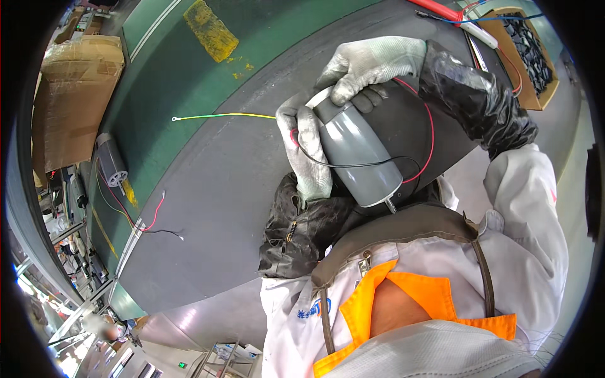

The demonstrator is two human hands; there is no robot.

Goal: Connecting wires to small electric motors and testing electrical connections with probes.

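A grey cylindrical motor (359, 151) lies tilted before my chest, its metal shaft (391, 206) pointing toward me. My left hand (307, 145), in a whitish glove, is closed along the motor's far left side. At the far end, my gloved right hand (372, 70) has its thumb pressed near the rim and its fingers curled; what lies under the fingers is partly hidden. A yellow-green wire (220, 115) with a ring terminal runs out leftward from beside my left hand. One black wire (372, 164) crosses the motor's body, and a red wire (431, 129) loops on its right.
A second grey motor (110, 160) with loose wires lies at left on the green surface (151, 94), near a cardboard box (82, 104). At the far right are a carton of black parts (528, 57), a red-and-white tool (479, 34) and a dark mat (208, 214) spans the bench.
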